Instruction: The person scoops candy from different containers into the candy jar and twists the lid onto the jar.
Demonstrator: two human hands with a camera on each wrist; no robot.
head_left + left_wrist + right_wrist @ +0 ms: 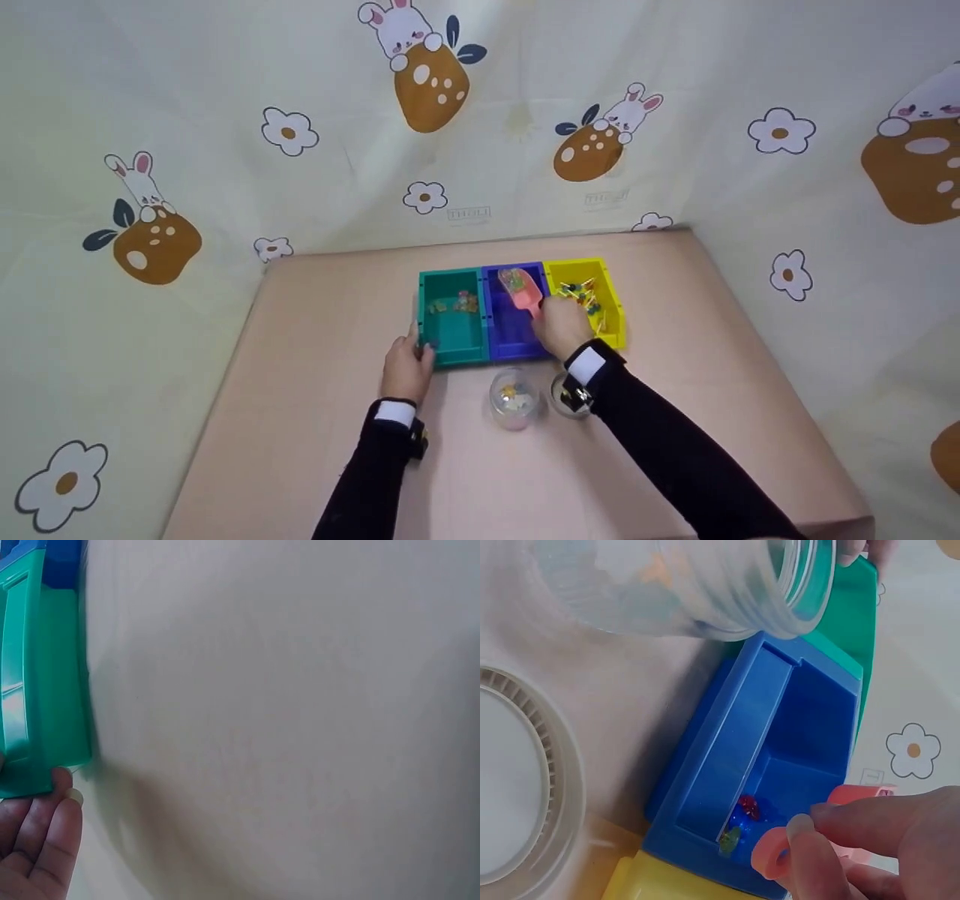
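My right hand (566, 326) grips a pink scoop (529, 298) by its handle, above the blue bin (517, 346). Small translucent pieces (514, 280) lie in the scoop's bowl. In the right wrist view, a few red, blue and green pieces (739, 823) rest on the blue bin's floor. At the green bin (457, 337), my left hand (405, 369) holds the near left corner, its fingers (56, 840) against the outside and the thumb barely showing in the left wrist view. Small clear and pinkish pieces (466, 301) sit inside that bin.
Joined to the blue bin's right is a yellow bin (616, 319) with several coloured pins (589, 296). A clear open jar (514, 409) with pieces inside stands in front of the bins. Beside it lies a round white lid (568, 787), partly hidden by the right wrist in the head view.
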